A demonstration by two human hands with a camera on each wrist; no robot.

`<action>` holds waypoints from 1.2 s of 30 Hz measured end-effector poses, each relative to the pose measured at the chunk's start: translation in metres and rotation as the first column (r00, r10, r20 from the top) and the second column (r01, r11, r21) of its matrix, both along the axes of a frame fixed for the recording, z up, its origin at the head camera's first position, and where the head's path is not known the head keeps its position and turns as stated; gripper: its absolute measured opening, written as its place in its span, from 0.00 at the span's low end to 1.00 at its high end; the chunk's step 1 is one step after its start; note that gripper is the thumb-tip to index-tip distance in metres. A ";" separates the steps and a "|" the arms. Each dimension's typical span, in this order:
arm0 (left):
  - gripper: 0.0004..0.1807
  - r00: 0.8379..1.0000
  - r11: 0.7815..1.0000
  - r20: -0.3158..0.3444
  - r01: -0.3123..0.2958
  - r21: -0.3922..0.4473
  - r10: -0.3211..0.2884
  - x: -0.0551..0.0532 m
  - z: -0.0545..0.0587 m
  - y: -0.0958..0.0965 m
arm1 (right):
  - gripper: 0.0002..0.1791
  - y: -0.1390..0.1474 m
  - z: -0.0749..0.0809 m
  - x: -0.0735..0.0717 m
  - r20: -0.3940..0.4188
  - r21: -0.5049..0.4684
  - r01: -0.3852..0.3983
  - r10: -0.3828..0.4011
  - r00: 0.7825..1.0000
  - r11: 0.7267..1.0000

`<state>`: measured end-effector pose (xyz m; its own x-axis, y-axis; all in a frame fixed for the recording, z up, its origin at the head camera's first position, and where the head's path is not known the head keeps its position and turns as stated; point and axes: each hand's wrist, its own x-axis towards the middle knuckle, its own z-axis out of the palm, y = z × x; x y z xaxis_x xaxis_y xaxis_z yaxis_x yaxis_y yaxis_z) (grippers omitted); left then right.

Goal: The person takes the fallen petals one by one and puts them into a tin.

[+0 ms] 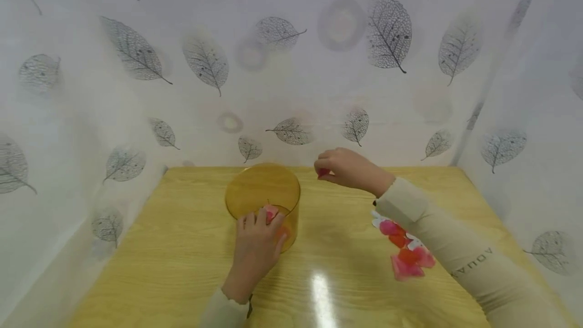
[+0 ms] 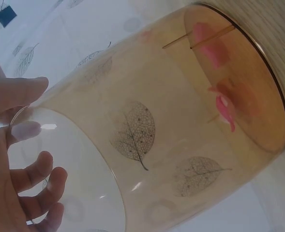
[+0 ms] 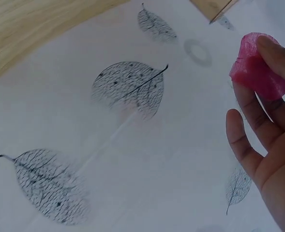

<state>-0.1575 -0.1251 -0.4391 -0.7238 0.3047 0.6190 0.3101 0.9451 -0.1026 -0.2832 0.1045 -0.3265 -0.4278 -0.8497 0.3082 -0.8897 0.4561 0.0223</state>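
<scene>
An amber see-through cylindrical container (image 1: 291,232) stands on the table, left of centre. My left hand (image 1: 257,247) grips its near rim, with the thumb on one side of the wall and a finger on the other. Through the wall in the left wrist view, a pink petal (image 2: 224,110) and another pink piece (image 2: 211,46) lie near the bottom, beside thin brown sticks (image 2: 215,37). My right hand (image 1: 346,168) is raised to the right of the container. Between thumb and fingers it pinches a deep pink petal (image 3: 261,67), apart from the container.
Several pink, red and white petals (image 1: 407,267) lie in a loose heap on the wooden table (image 1: 173,262), below my right sleeve. A pale wall covering with leaf prints (image 1: 337,90) rises behind the table and along both sides.
</scene>
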 end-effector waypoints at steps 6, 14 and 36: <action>0.25 0.999 1.000 0.038 -0.009 -0.012 0.010 0.000 -0.003 0.002 | 0.04 -0.047 -0.006 0.002 0.040 0.042 -0.040 0.039 0.998 0.998; 0.26 1.000 1.000 -0.008 0.001 -0.023 -0.001 0.001 0.000 0.002 | 0.03 -0.081 -0.023 -0.004 0.127 0.087 -0.096 0.084 0.988 0.992; 0.25 1.000 1.000 0.001 -0.006 -0.025 0.006 0.003 0.001 0.000 | 0.04 -0.086 -0.031 -0.012 0.115 0.129 -0.063 0.048 0.992 0.990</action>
<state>-0.1547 -0.1249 -0.4377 -0.7266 0.3156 0.6103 0.3041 0.9442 -0.1263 -0.2950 0.0182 -0.3578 -0.4041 -0.9033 0.1443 -0.9139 0.4054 -0.0215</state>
